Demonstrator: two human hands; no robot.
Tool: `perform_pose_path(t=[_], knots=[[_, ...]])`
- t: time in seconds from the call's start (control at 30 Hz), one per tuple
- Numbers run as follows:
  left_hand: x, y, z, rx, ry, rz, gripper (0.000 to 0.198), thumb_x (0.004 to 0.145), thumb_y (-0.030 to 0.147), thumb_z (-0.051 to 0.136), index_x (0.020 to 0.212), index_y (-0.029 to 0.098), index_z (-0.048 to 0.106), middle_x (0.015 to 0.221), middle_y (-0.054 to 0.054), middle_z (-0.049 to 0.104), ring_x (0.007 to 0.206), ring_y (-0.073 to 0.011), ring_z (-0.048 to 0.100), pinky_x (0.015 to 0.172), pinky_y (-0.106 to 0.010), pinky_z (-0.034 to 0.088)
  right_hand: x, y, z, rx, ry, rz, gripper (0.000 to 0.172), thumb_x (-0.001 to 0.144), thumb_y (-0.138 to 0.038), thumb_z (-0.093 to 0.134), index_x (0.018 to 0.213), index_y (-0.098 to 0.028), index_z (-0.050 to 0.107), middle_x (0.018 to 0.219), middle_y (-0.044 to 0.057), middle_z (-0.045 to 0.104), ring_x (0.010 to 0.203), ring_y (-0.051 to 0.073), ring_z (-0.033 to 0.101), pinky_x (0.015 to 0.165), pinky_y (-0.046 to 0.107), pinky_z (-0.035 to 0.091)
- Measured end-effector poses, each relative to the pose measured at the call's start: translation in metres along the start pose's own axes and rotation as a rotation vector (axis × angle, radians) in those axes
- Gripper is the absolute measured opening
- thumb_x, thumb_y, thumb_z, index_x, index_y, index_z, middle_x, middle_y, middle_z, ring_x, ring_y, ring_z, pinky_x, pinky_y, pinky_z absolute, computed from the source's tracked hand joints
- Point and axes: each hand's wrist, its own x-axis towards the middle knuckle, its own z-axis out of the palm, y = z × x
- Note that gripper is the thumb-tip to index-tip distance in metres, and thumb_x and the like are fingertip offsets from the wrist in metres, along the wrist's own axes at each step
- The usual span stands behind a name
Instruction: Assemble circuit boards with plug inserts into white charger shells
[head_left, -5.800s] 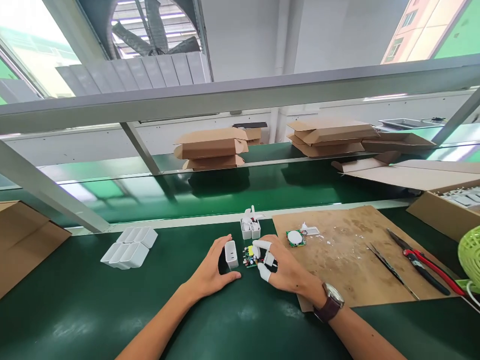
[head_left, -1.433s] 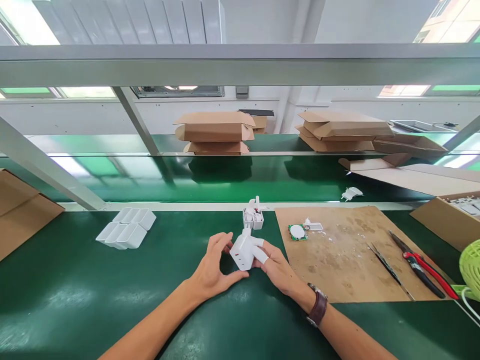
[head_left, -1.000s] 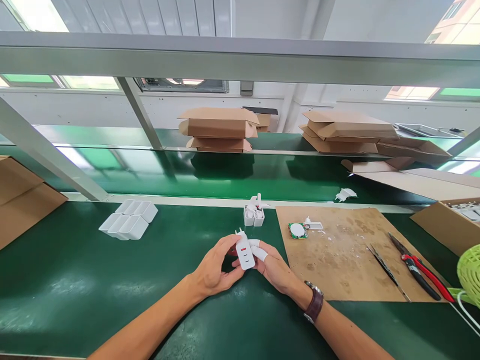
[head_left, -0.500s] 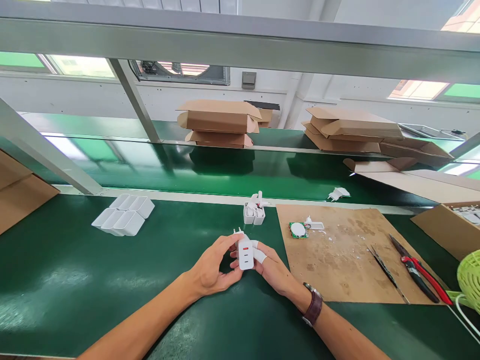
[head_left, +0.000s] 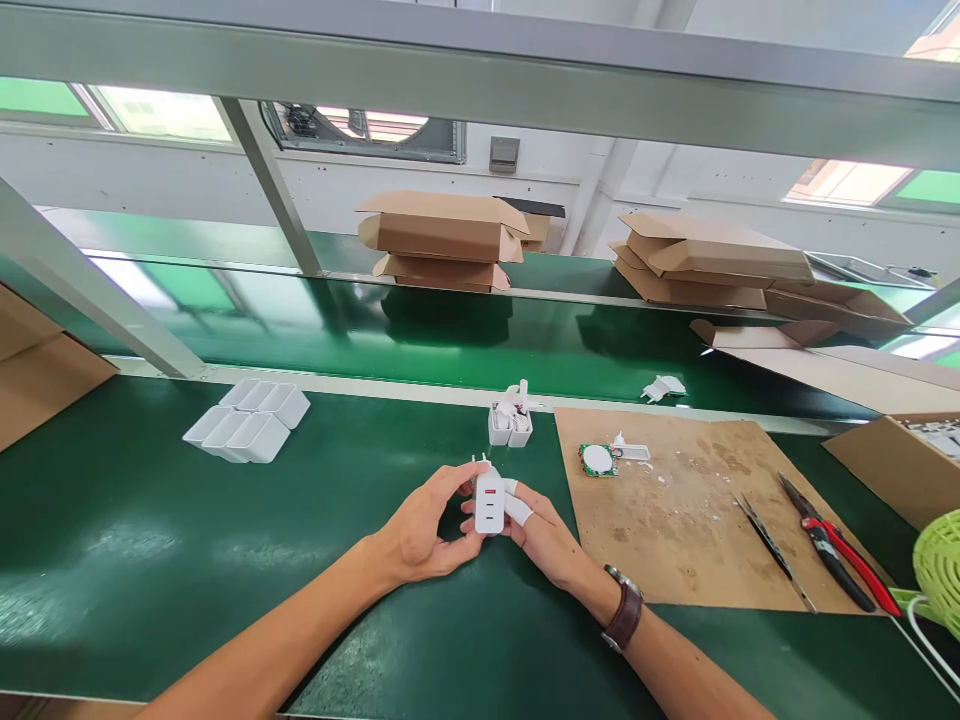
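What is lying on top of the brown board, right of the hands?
On the brown board lie a green circuit board carrying a white disc, tweezers and red-handled cutters. The table under it is hidden.

Surface [head_left: 112,540], left: white casings [head_left: 240,432] in two rows.
Brown board [head_left: 675,560]: pliers [head_left: 840,545], tweezers [head_left: 772,550], circuit board [head_left: 598,459], lying apart.
Conveyor belt [head_left: 300,330]: lone white plug part [head_left: 660,388].
Beyond: stacked cardboard boxes [head_left: 442,240].
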Motion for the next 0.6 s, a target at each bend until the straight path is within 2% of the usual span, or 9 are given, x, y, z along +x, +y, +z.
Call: perform_pose_path(t=[0.27, 0.4, 0.5, 0.6], knots=[[-0.001, -0.005, 0.002, 0.015, 0.012, 0.026, 0.075, 0.085, 0.020, 0.067, 0.152, 0.024, 0.033, 0.121, -0.012, 0.066, 0.095, -0.0210, 0.069, 0.086, -0.040, 0.062, 0.001, -0.002, 0.002, -0.050, 0.021, 0.000, 0.052, 0.086, -0.063, 0.069, 0.115, -0.021, 0.070, 0.110, 0.011, 0.073, 0.105, 0.031, 0.070, 0.092, 0.049, 0.057], [0.000, -0.009, -0.002, 0.137, 0.068, 0.032, 0.076, 0.086, 0.019, 0.065, 0.153, 0.021, 0.029, 0.124, -0.014, 0.063, 0.108, -0.0260, 0.068, 0.091, -0.044, 0.060, 0.002, -0.002, 0.002, -0.156, 0.111, -0.138, 0.050, 0.089, -0.063, 0.066, 0.121, -0.024, 0.069, 0.119, 0.009, 0.070, 0.105, 0.028, 0.068, 0.094, 0.048, 0.058], [0.001, -0.013, -0.005, 0.227, 0.108, 0.023, 0.075, 0.087, 0.021, 0.067, 0.152, 0.020, 0.029, 0.122, -0.014, 0.063, 0.108, -0.0263, 0.067, 0.092, -0.045, 0.059, 0.004, -0.002, 0.003, -0.217, 0.146, -0.225, 0.050, 0.089, -0.061, 0.067, 0.126, -0.027, 0.067, 0.126, 0.008, 0.067, 0.107, 0.027, 0.066, 0.094, 0.046, 0.059], [0.000, -0.014, -0.004, 0.257, 0.122, 0.030, 0.074, 0.088, 0.024, 0.069, 0.151, 0.020, 0.031, 0.122, -0.014, 0.064, 0.108, -0.0262, 0.067, 0.092, -0.045, 0.058, 0.005, 0.000, 0.006, -0.221, 0.173, -0.261, 0.049, 0.088, -0.057, 0.070, 0.126, -0.026, 0.067, 0.123, 0.008, 0.069, 0.108, 0.027, 0.067, 0.093, 0.046, 0.060]])
